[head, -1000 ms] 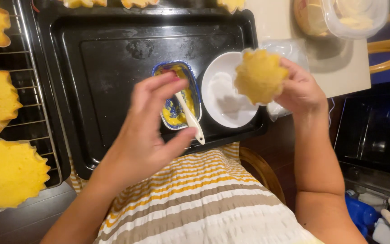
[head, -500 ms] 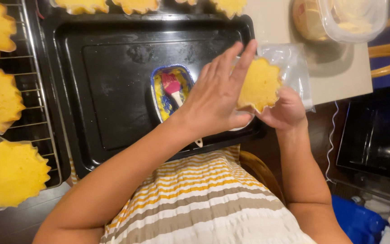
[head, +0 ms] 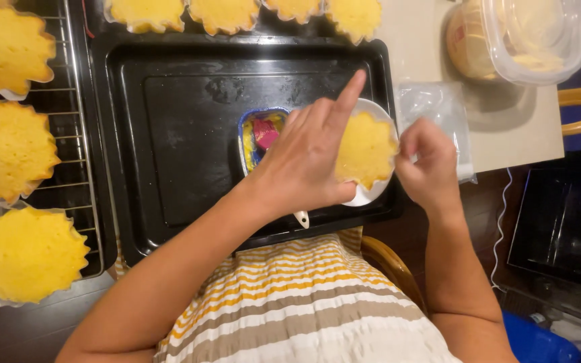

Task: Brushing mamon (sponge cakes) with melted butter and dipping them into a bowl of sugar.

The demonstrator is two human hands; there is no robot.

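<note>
Since a moment ago: the yellow cake (head: 366, 149) has come down from mid-air and now lies over the white bowl (head: 371, 191); the right hand (head: 428, 165) has drawn off to the cake's right edge, and the left hand (head: 307, 165) has flattened beside it.
Left hand: fingers open and spread, index finger pointing up and away, palm edge touching the cake's left side; it grips nothing.
Right hand: fingers curled loosely together at the cake's right rim; whether they pinch the edge I cannot tell.
Key relation: the cake sits between the two hands, right of the left fingers and left of the right fingers; it is roughly round with a scalloped edge, so no clear long axis. The left hand covers more of it and is nearer.
Containers: the white bowl is almost hidden under the cake, its contents unseen; a small blue-rimmed dish (head: 257, 138) just left holds yellow liquid and a pink brush head; both stand in the black baking tray (head: 169, 134).
Around: more yellow cakes on the wire rack (head: 68, 121) to the left; a clear plastic tub (head: 539, 40) on the desk (head: 418, 54), upper right.
</note>
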